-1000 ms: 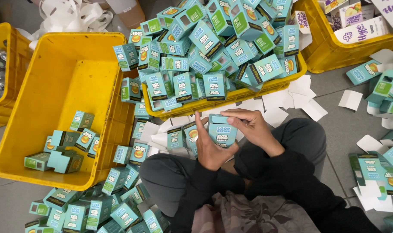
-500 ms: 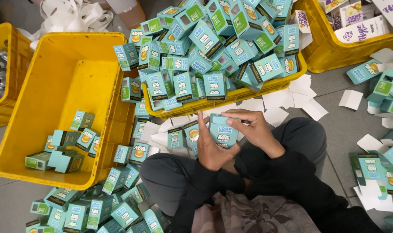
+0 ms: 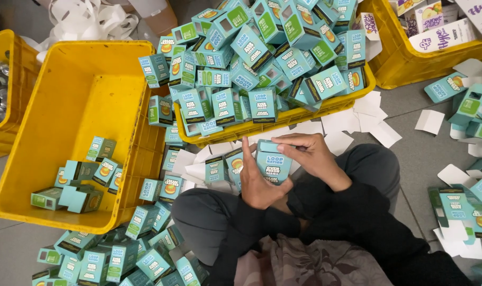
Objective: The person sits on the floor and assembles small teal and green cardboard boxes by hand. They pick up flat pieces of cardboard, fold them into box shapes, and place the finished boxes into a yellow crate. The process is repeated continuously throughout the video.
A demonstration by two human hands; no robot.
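I hold one small teal carton [image 3: 271, 163] upright in front of my lap with both hands. My left hand [image 3: 257, 182] cups its left side and bottom, fingers pointing up. My right hand [image 3: 310, 154] wraps over its top right edge, fingers curled on the top flap. My dark sleeves and grey trousers lie below. Loose teal cartons [image 3: 220, 167] lie on the floor right beside my left hand.
A yellow crate [image 3: 214, 139] heaped with teal cartons stands just beyond my hands. A larger yellow crate [image 3: 26, 159] at the left holds several cartons. Another yellow crate [image 3: 410, 71] sits top right. White paper scraps [image 3: 368, 119] and more cartons [image 3: 124, 254] litter the floor.
My hands have shifted only slightly around the carton; my right fingers have closed further over its top. Nothing else has moved.
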